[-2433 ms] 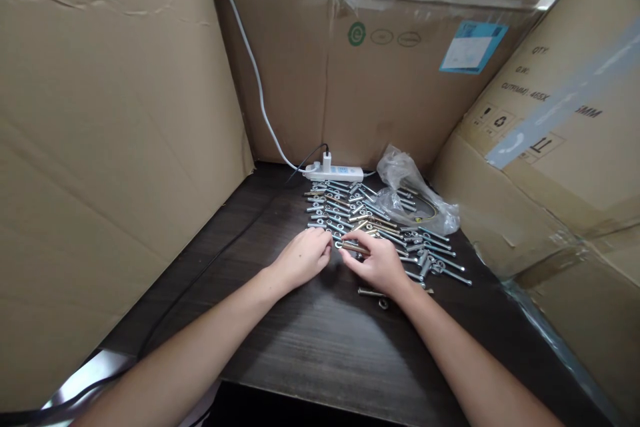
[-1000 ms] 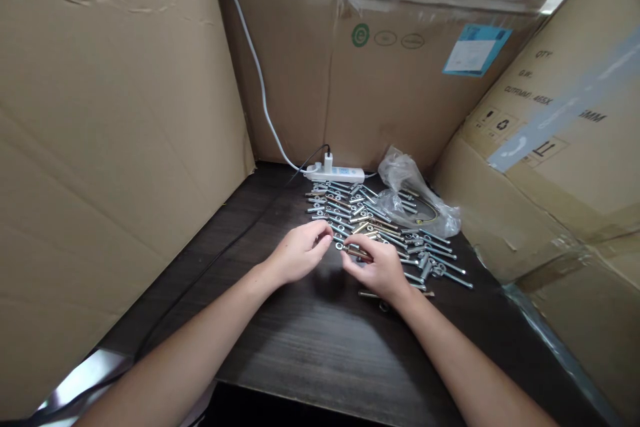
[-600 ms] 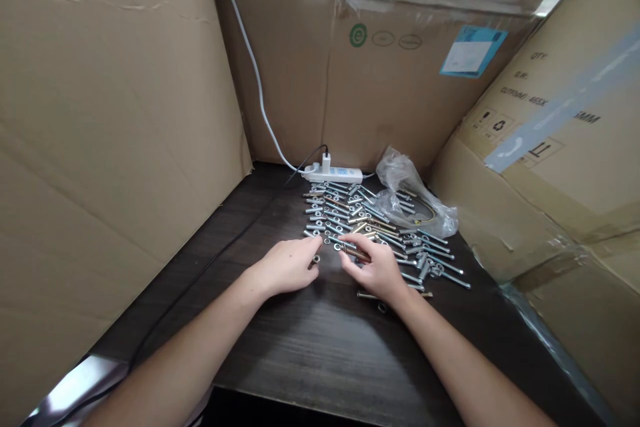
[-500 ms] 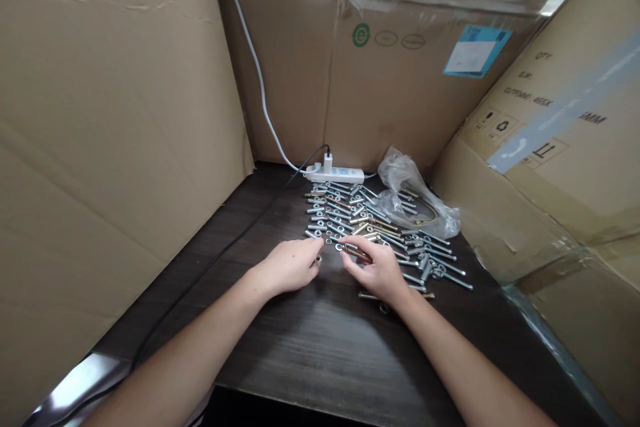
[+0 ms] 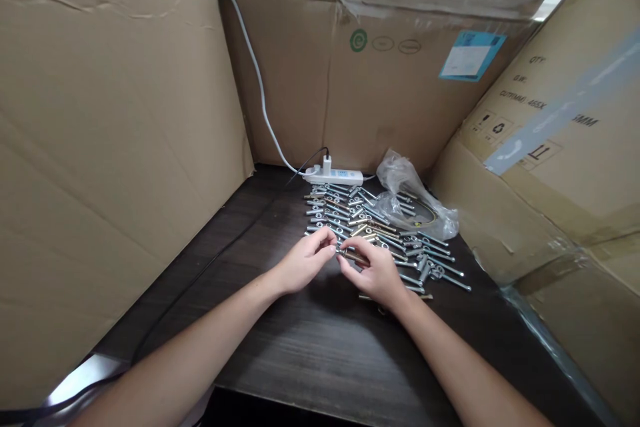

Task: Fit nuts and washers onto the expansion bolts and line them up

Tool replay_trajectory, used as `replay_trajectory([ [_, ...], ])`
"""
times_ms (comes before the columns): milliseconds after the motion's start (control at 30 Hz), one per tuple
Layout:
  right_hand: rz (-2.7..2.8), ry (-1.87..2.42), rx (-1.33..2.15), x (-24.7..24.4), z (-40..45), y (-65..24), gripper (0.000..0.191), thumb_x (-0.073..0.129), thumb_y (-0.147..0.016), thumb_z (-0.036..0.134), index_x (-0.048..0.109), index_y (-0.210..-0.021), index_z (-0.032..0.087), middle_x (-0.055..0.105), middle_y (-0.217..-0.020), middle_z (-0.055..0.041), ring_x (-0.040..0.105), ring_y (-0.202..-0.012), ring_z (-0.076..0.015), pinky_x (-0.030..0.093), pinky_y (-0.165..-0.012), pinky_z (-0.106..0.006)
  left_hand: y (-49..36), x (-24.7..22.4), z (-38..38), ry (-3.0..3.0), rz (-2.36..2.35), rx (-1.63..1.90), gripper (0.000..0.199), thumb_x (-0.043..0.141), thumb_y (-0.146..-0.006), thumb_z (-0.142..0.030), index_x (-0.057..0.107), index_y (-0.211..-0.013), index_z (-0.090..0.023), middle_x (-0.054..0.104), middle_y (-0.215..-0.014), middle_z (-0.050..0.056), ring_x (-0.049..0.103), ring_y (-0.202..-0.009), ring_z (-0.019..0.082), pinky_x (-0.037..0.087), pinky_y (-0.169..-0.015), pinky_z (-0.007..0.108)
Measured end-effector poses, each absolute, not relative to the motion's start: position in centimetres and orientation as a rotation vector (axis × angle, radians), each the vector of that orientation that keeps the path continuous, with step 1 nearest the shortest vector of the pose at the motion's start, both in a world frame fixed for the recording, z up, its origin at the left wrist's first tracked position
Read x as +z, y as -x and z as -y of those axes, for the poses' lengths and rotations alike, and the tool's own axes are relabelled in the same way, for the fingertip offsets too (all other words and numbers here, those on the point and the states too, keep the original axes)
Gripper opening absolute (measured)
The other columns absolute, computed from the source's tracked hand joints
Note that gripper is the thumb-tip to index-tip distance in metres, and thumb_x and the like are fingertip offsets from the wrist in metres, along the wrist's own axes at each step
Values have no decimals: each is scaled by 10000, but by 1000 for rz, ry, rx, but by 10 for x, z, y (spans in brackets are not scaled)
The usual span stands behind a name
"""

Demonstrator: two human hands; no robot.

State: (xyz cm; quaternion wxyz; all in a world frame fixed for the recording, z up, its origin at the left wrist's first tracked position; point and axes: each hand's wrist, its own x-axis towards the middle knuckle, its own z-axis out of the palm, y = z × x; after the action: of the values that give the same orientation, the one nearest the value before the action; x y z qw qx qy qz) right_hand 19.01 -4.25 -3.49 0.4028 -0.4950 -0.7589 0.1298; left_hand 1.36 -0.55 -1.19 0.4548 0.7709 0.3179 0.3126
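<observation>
My right hand (image 5: pixel 374 271) pinches a brass-coloured bolt (image 5: pixel 356 256) between thumb and fingers, its end pointing left. My left hand (image 5: pixel 311 260) is closed at that end, thumb and forefinger pressed together on a small metal part too small to name. The fingertips of both hands nearly meet. Behind and beside them, silver and brass-coloured bolts (image 5: pixel 390 229) with sleeves, nuts and washers lie in rows on the dark table (image 5: pixel 300 353). One more bolt (image 5: pixel 427 296) sticks out from under my right wrist.
A white power strip (image 5: pixel 334 176) with a plug and cables sits behind the rows. To its right lies a crumpled clear plastic bag (image 5: pixel 403 177). Cardboard walls stand at the left (image 5: pixel 110 113), back (image 5: pixel 295 80) and right (image 5: pixel 565 207). A black cable (image 5: pixel 220 255) crosses the table's left side.
My left hand has moved right and slightly up, from beside the washers to the left end of the bolt. My right hand has barely moved and still holds the bolt.
</observation>
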Motion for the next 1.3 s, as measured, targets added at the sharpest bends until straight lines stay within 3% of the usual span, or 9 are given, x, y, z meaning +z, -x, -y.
replay_trajectory([
  [67,1919,1245,324,-35,43,-189,147,582,-787,287,588,-900,193,565,-566,46,455,-429,-77,338,-455,-195,-15,-13,7,-1845,-745,785,157,387,-892,-295,475,-870,-167,506,-821,2,468,-774,137,393,-718,256],
  [233,1902,1246,368,-34,44,-188,140,567,-794,282,569,-900,191,548,-567,47,453,-434,-77,328,-446,-194,-14,-15,7,-1901,-782,746,142,454,-876,-306,485,-871,-167,473,-743,-24,414,-665,114,350,-600,226],
  [400,1904,1234,427,-33,46,-188,150,560,-789,264,539,-921,195,486,-539,63,430,-425,-79,312,-432,-199,-14,-15,7,-1959,-795,703,174,429,-895,-329,483,-868,-166,492,-764,-23,425,-676,113,354,-619,229],
  [667,1920,1219,476,-35,47,-188,147,576,-781,271,517,-896,201,432,-528,73,404,-428,-78,301,-432,-202,-13,-11,7,-2019,-777,582,295,352,-929,-342,412,-701,-164,419,-685,-39,389,-642,102,330,-597,226],
  [867,1883,1239,493,-40,44,-189,175,580,-782,280,498,-916,202,461,-556,67,418,-436,-79,320,-433,-197,-12,-9,9,-1983,-747,617,182,376,-920,-305,489,-879,-167,513,-816,-12,460,-750,129,377,-684,239],
  [1067,1889,1245,464,-41,43,-190,171,574,-791,285,502,-922,201,509,-574,52,456,-450,-88,346,-444,-202,-13,-7,9,-1968,-770,584,186,410,-908,-329,499,-936,-168,531,-817,-7,468,-738,133,385,-668,237],
  [1300,1868,1235,498,-41,43,-188,168,568,-813,316,490,-917,211,535,-603,39,481,-465,-97,361,-453,-210,-12,-14,7,-2041,-844,631,374,239,-963,-387,448,-744,-168,504,-749,-2,450,-695,129,384,-672,250],
])
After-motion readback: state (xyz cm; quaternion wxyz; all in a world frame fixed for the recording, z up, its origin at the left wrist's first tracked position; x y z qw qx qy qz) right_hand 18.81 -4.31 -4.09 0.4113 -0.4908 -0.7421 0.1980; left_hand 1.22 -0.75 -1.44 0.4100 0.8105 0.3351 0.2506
